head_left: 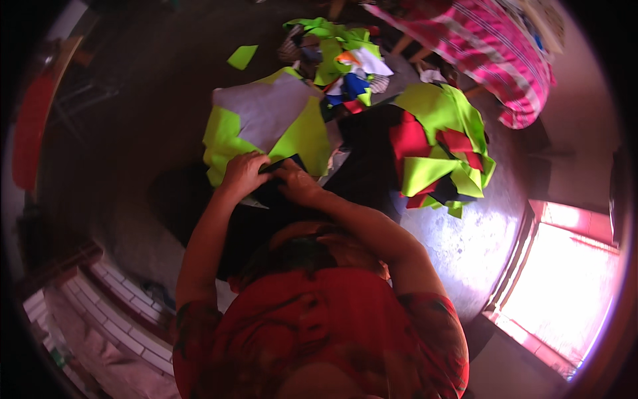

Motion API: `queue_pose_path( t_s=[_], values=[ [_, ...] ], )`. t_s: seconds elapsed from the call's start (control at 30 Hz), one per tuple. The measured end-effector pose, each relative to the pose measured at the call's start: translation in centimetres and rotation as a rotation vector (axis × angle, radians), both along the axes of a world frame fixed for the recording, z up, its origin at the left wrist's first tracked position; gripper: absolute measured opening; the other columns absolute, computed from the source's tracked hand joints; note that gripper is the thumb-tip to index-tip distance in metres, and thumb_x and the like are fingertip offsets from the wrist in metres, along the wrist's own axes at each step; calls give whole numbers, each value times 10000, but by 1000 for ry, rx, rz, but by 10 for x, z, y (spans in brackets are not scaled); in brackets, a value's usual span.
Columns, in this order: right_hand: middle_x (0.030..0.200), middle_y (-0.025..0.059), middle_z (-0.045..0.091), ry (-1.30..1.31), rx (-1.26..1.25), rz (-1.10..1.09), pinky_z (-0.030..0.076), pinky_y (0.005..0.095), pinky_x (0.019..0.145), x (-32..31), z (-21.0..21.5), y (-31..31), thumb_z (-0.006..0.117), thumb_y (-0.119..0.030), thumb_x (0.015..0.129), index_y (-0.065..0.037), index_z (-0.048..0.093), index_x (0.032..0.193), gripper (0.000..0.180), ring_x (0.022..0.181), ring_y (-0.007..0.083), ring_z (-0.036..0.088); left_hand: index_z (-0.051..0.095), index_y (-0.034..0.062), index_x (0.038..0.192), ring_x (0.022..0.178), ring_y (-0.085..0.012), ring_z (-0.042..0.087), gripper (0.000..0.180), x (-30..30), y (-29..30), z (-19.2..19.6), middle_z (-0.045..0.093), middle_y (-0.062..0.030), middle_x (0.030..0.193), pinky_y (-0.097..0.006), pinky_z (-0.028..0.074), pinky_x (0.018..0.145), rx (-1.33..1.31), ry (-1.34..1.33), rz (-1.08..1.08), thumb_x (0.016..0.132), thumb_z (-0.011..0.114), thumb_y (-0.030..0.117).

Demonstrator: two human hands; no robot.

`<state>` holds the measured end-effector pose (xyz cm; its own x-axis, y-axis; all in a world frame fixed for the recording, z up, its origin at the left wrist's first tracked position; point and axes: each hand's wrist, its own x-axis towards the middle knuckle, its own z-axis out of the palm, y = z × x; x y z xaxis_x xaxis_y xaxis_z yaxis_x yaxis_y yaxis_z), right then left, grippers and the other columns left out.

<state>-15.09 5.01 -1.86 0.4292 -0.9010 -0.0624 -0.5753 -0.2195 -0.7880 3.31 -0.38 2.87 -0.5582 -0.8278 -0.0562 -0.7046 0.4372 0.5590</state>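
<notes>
My left hand (246, 174) and my right hand (298, 183) are close together in front of my body, fingers closed on a dark piece of cloth (271, 194). Part of that cloth is hidden under my fingers, and its lower part merges with shadow. Just beyond my hands lies a spread of lime-green fabric pieces (302, 143) with a large grey piece (266, 110) on top. To the right sits a heap of lime, red and dark fabric scraps (442, 149).
Farther off is a mixed pile of scraps (335, 56), lime, white, blue and orange. A single lime scrap (242, 57) lies left of it on the dark floor. Pink striped cloth (475, 50) drapes at the upper right. Bright light comes through an opening (565, 286) at right.
</notes>
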Motion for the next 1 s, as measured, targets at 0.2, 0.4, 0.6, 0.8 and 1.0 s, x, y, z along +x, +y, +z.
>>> queue_pose_path(
  t_s=[0.2, 0.4, 0.6, 0.8, 1.0],
  values=[
    [1120, 197, 522, -82, 83, -94, 435, 423, 930, -5, -6, -8, 616, -69, 740, -82, 631, 1075, 336, 1062, 364, 534, 648, 102, 845, 816, -304, 628, 279, -20, 8, -15, 646, -97, 874, -417, 492, 704, -58, -199, -38, 630, 772, 229],
    [1061, 179, 599, -45, 49, -137, 459, 417, 899, -4, 3, -14, 602, -80, 757, -81, 634, 1052, 297, 1018, 352, 573, 655, 90, 841, 791, -319, 642, 268, -17, 13, -24, 652, -131, 846, -442, 505, 684, -27, -349, 67, 656, 770, 246],
    [974, 142, 662, 30, 39, -208, 484, 413, 847, -24, 20, -14, 548, -103, 814, -84, 659, 958, 182, 935, 327, 623, 674, 92, 747, 772, -321, 642, 198, -16, 13, -26, 661, -113, 809, -439, 494, 669, 18, -329, 67, 648, 757, 242],
    [829, 152, 666, -180, 49, -401, 511, 408, 730, -36, 29, -26, 507, -75, 830, -61, 658, 897, 166, 810, 347, 646, 653, 80, 797, 807, -321, 629, 218, -16, 12, -8, 637, -110, 846, -435, 492, 697, 94, -230, 90, 650, 747, 210],
    [820, 158, 667, -159, 126, -447, 506, 394, 724, -49, 44, -34, 543, -108, 829, -64, 651, 961, 176, 801, 343, 645, 633, 84, 903, 913, -306, 607, 320, -21, 16, -6, 606, -93, 995, -421, 491, 767, 16, -220, 196, 651, 778, 218]
  ],
)
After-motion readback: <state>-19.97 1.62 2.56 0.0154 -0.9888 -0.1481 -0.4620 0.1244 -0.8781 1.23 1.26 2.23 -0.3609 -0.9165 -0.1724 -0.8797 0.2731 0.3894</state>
